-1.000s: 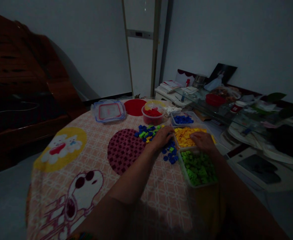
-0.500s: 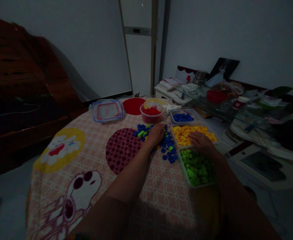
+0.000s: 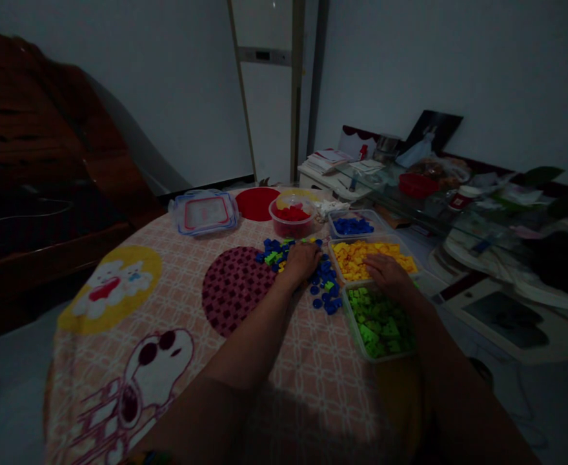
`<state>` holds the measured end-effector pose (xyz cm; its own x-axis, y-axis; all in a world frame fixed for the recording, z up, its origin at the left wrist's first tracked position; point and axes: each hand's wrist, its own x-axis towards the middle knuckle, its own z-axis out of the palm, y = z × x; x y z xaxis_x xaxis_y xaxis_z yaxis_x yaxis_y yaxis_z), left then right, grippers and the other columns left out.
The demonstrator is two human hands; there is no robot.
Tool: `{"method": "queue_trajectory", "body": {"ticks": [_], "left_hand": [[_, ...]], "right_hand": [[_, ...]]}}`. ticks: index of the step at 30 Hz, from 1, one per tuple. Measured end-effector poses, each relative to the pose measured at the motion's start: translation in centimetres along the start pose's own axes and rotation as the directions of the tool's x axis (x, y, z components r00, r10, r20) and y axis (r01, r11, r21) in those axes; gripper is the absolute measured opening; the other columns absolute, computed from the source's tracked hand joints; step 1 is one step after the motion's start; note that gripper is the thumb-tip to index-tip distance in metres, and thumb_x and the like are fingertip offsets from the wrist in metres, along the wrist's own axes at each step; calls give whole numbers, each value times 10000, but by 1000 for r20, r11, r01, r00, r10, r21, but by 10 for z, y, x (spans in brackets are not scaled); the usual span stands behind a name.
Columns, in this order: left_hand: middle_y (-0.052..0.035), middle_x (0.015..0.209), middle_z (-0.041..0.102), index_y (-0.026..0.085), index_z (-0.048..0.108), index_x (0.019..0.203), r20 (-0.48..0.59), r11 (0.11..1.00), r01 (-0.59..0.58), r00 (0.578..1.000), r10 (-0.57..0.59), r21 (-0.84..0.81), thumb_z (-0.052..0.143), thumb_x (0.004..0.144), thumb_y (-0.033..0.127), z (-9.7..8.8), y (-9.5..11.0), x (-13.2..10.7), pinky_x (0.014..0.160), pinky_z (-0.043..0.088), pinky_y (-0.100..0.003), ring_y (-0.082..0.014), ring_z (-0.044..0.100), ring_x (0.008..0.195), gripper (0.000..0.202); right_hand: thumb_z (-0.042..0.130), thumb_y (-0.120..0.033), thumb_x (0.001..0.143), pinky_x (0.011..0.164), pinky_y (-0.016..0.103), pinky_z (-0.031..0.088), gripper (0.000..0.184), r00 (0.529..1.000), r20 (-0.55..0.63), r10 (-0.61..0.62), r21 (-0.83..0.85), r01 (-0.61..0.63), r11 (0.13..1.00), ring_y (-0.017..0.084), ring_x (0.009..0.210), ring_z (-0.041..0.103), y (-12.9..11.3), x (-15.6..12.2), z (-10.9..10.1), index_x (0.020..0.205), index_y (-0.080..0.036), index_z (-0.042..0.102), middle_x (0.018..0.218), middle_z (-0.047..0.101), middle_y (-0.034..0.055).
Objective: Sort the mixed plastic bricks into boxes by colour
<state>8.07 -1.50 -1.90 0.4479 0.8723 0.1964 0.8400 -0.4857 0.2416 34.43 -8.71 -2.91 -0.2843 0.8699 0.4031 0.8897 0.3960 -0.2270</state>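
Observation:
My left hand (image 3: 302,261) lies knuckles up on a loose pile of mixed blue, green and yellow small blocks (image 3: 323,282) on the table; its fingertips are curled down into the pile and hidden. My right hand (image 3: 385,271) rests on the near edge of the tray of yellow blocks (image 3: 361,253), fingers bent, above the tray of green blocks (image 3: 378,323). Whether either hand holds a block is hidden. A tray of blue blocks (image 3: 352,225) and a round tub of red blocks (image 3: 292,218) stand behind.
A cartoon-print cloth (image 3: 133,303) covers the round table. Stacked clear lids (image 3: 203,212) and a red lid (image 3: 259,203) lie at the far side. A cluttered low glass table (image 3: 439,194) stands to the right, dark furniture (image 3: 32,168) to the left.
My left hand has slid left from the edge of the yellow tray onto the loose pile. My right hand has barely moved. The view shifted slightly.

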Motion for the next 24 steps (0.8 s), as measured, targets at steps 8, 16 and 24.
{"method": "queue_trajectory", "body": {"ticks": [8, 16, 24], "left_hand": [[-146, 1066, 715, 149, 714, 1017, 18, 997, 22, 1000, -24, 70, 393, 1008, 382, 2, -5, 2, 925, 465, -391, -271, 632, 1050, 396], [-163, 1030, 714, 116, 714, 975, -24, 999, -14, 1000, 15, 38, 417, 999, 341, 6, -5, 4, 947, 474, -398, -271, 647, 1013, 374], [-149, 1193, 700, 113, 703, 1087, -250, 968, -111, 967, 53, -225, 508, 939, 185, -2, -8, 6, 1019, 495, -361, -231, 647, 1134, 256]], "right_hand": [[419, -303, 942, 1083, 512, 465, 392, 999, -32, -4, 4, 4, 1000, 286, 1156, 660, 1, -2, 3, 1082, -173, 761, 1164, 747, 135], [412, -300, 956, 1077, 503, 469, 381, 999, -49, -15, -15, 14, 1000, 277, 1149, 659, 3, -4, 6, 1091, -204, 756, 1159, 749, 122], [426, -303, 946, 1082, 526, 457, 382, 1000, -12, 14, -27, -14, 1000, 293, 1166, 649, 4, -2, 6, 1118, -198, 751, 1196, 736, 126]]}}
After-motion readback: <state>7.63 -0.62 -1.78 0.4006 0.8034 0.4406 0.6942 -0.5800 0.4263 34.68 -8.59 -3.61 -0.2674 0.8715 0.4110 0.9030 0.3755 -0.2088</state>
